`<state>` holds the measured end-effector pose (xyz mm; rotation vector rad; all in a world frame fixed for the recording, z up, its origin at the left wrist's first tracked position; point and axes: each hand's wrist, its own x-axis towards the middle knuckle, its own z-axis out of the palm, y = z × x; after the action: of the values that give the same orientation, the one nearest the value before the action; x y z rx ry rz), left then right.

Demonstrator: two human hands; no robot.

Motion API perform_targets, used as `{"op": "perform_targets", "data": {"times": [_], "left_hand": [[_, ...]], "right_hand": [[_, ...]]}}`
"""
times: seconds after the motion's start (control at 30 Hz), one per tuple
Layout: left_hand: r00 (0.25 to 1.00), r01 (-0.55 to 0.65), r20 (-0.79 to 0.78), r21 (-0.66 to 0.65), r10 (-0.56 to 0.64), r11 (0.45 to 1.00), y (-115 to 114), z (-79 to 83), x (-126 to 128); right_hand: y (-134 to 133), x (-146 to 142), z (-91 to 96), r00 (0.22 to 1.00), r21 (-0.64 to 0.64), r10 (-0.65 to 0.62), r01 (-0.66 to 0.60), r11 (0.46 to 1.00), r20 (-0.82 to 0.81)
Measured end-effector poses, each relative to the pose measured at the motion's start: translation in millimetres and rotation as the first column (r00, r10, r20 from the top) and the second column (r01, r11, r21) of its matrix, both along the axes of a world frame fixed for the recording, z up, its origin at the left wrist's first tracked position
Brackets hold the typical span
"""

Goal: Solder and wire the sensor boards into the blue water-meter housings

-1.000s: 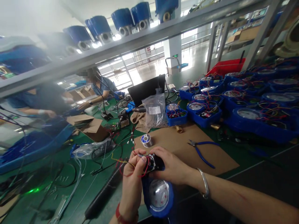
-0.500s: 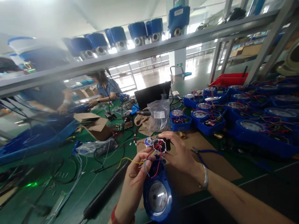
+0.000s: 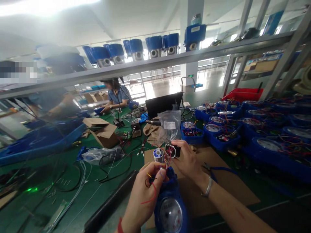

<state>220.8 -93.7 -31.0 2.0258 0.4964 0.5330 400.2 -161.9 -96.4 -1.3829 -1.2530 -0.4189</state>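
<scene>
My right hand point(image 3: 188, 159) grips a black rectangular module point(image 3: 173, 150) with a white edge and red wires on its face. Closed around a bundle of thin coloured wires point(image 3: 166, 161) is my left hand point(image 3: 149, 183); a red wire end loops over its back. Directly below both hands is a blue meter housing point(image 3: 159, 207) with a round, clear-covered dial point(image 3: 170, 215). Its upper cavity is partly hidden by my left fingers. A solder spool point(image 3: 158, 154) stands just behind my left hand, left of the module.
Blue meters with loose wires point(image 3: 218, 129) crowd the right side. Pliers with blue handles point(image 3: 216, 170) lie on a cardboard sheet point(image 3: 233, 181). A clear bag point(image 3: 169, 126), an open carton point(image 3: 103, 132) and a black cylinder point(image 3: 111, 197) are around. Co-workers sit across, beyond the shelf point(image 3: 150, 63).
The view has shifted, so the scene sits lower and further right. My left hand has drawn the wires together nearer the module; the blue and yellow ends no longer hang out as far.
</scene>
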Motion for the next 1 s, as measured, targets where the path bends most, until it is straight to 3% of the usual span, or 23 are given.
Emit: {"op": "perform_targets", "data": {"times": [0.07, 0.17, 0.27, 0.33, 0.43, 0.53, 0.6, 0.73, 0.87, 1.0], "left_hand": [[0.999, -0.013, -0.033, 0.245, 0.022, 0.97, -8, 4.6, -3], [0.999, -0.022, -0.022, 0.517, 0.039, 0.856, -22, 9.0, -5], [0.999, -0.036, 0.019, 0.626, 0.031, 0.779, -35, 8.7, -3], [0.996, -0.087, 0.064, 0.622, 0.06, 0.778, -40, 7.4, -1], [0.995, -0.098, 0.064, 0.525, 0.076, 0.845, -38, 6.9, 1], [0.996, -0.079, -0.001, 0.326, 0.084, 0.942, -28, 10.4, -2], [0.994, -0.1, -0.017, 0.213, 0.106, 0.972, -22, 15.3, -7], [0.999, -0.04, -0.001, 0.023, 0.041, 0.999, -17, 29.8, -14], [0.985, 0.131, 0.152, -0.31, -0.086, 0.942, -18, 41.5, -19], [0.972, 0.158, 0.222, -0.35, -0.082, 0.923, -25, 50.8, -36]], "right_hand": [[7, -2, -1.6, 0.998, 0.004, -0.007, 0.007, 1.0, 0.063], [14, -7, -1.7, 0.992, 0.026, -0.027, 0.024, 0.999, 0.121], [17, -11, -0.1, 0.989, 0.04, -0.053, 0.048, 0.998, 0.135], [15, -11, 1.5, 0.989, 0.027, -0.05, 0.046, 0.999, 0.137], [5, -5, 5.6, 0.992, -0.016, -0.032, 0.034, 0.999, 0.124], [-14, 3, 13.2, 0.996, -0.079, 0.011, -0.004, 0.997, 0.084], [-30, 5, 20.2, 0.997, -0.119, 0.058, -0.051, 0.992, 0.055], [-55, -4, 36.1, 0.953, -0.098, 0.231, -0.253, 0.962, -0.194], [-68, -20, 48.6, 0.774, 0.072, 0.41, -0.432, 0.899, -0.483], [-83, -35, 63.5, 0.637, 0.193, 0.515, -0.506, 0.841, -0.574]]}}
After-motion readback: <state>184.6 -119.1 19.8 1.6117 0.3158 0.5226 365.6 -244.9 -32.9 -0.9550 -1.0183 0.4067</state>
